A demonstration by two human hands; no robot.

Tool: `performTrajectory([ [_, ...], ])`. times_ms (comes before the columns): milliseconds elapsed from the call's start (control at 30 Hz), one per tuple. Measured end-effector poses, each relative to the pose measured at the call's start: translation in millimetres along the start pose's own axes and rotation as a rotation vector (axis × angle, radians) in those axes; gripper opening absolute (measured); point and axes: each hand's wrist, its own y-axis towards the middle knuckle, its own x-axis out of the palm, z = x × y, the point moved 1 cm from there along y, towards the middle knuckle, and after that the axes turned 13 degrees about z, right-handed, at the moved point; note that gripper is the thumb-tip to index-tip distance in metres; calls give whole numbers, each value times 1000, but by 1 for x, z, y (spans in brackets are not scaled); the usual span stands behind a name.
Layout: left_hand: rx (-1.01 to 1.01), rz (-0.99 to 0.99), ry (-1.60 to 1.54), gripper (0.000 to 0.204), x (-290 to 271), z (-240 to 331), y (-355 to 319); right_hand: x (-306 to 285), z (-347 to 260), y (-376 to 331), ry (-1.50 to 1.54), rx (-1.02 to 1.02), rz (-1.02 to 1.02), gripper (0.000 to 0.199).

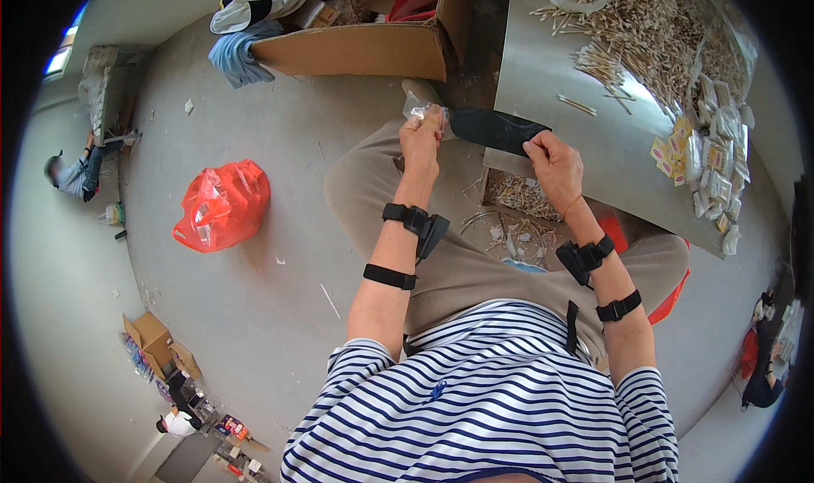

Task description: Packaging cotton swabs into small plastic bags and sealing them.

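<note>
My left hand (421, 144) is closed on a small clear plastic bag (415, 105), its crinkled film sticking out past the fingers. Between my hands stretches a flat, black, strip-like piece (496, 130), with rounded sides. Its right end is pinched by my right hand (555, 167), near the metal table's edge. The left end reaches close to the plastic in my left hand; whether that hand grips it too I cannot tell. Cotton swabs (632, 25) lie heaped on the metal table (543, 80), and several small clear packs of swabs (716, 156) are piled at its right.
A cardboard box (356, 52) with clothes stands ahead. On the floor at left sits a red plastic bag (225, 205). Loose swabs fill a tray (524, 193) below the table edge. Other people (72, 176) sit farther off, by the walls.
</note>
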Motion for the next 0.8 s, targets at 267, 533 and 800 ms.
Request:
performTrajectory([
  [267, 3, 9, -10, 28, 12, 1, -10, -1, -2, -2, -31, -33, 48, 18],
  [533, 55, 19, 2, 31, 14, -2, -16, -1, -3, -3, -37, -37, 52, 17],
  [800, 84, -79, 51, 19, 14, -2, -20, 0, -3, -3, -49, -54, 66, 17],
])
